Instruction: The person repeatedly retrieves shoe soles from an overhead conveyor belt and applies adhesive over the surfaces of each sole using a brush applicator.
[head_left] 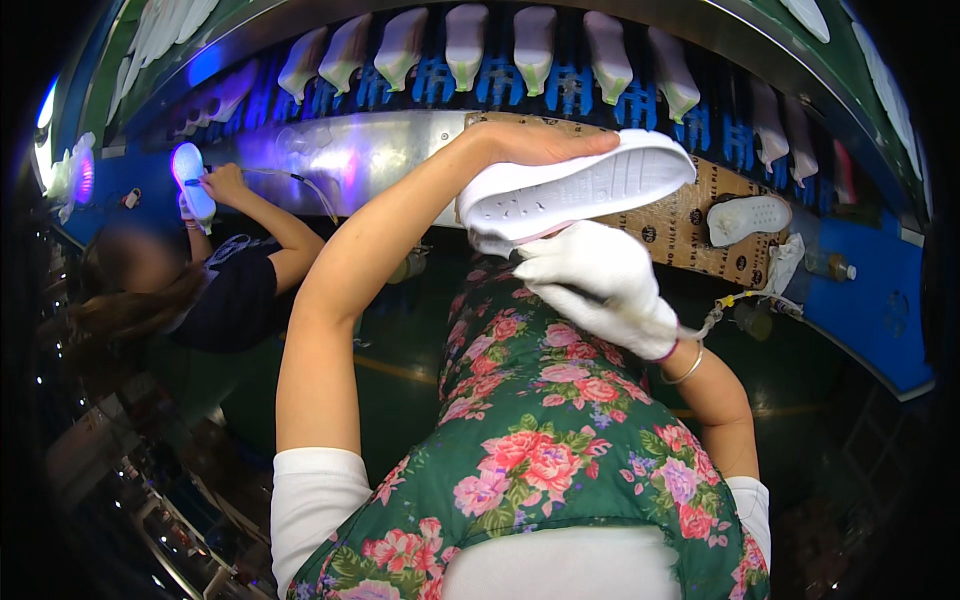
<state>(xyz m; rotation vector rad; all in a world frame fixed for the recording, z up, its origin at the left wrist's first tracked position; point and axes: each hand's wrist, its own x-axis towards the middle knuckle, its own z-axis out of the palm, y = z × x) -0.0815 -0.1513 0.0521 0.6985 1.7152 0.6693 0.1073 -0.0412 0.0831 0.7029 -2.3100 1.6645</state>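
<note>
A white shoe sole [590, 187] is held up in front of me, tilted, its hollow inner face with ribs and small holes turned toward me. My left hand [548, 145] is bare and closed on its far upper edge. My right hand [600, 282], in a white glove, is closed in a pinch just below the sole's near left end. A slim dark tool [517, 256] pokes out between the gloved fingertips, close to the sole's rim; most of it is hidden by the glove. Motion blurs the glove and that end of the sole.
Beyond the bench, several pale shoe forms [466, 50] stand on blue holders [497, 82]. Another white sole [748, 220] lies on printed brown cardboard [700, 262]. A thin tube [722, 302] and a bottle [832, 267] are at right. A co-worker [240, 270] holds a lit sole [192, 180] at left.
</note>
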